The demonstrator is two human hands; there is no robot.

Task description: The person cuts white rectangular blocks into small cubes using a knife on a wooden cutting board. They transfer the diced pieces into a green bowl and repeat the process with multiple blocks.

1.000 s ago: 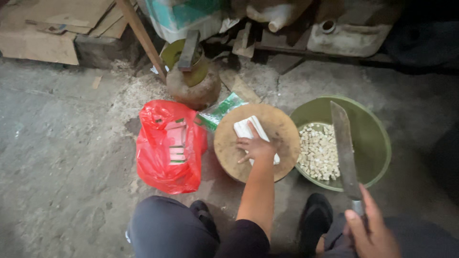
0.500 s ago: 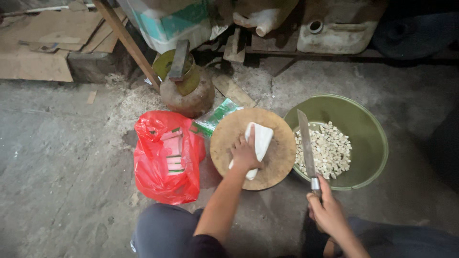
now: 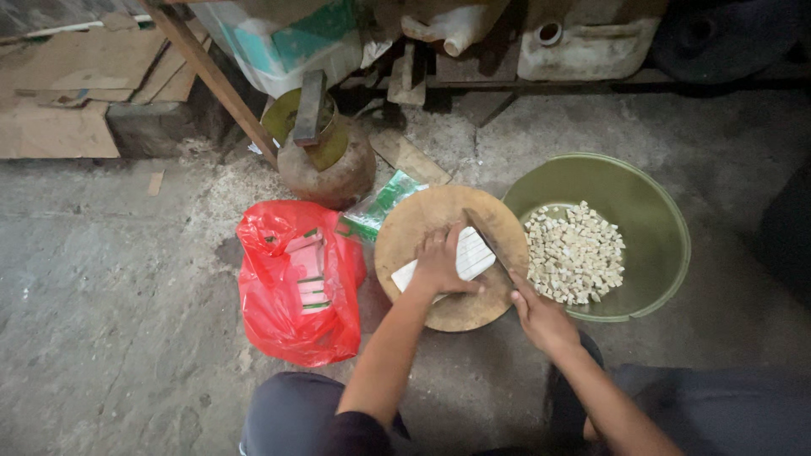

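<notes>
The white block (image 3: 460,260) lay flat on the round wooden chopping board (image 3: 422,224), which sat on the concrete floor (image 3: 110,321) between the person's knees. The left hand (image 3: 441,260) pressed down on it, fingers spread over its top – seemingly to keep it from sliding. The right hand (image 3: 541,319) had its fingers wrapped round the handle of a long knife (image 3: 488,245), blade angled onto the block's right end. Just beside the board stood a green basin (image 3: 650,211) with small pale cubes (image 3: 576,253) – close enough to catch cut pieces. A red plastic bag (image 3: 296,287) of packets lay left; behind, a rusty gas cylinder (image 3: 325,165) and a wooden pole (image 3: 211,76) crowded the far side.
</notes>
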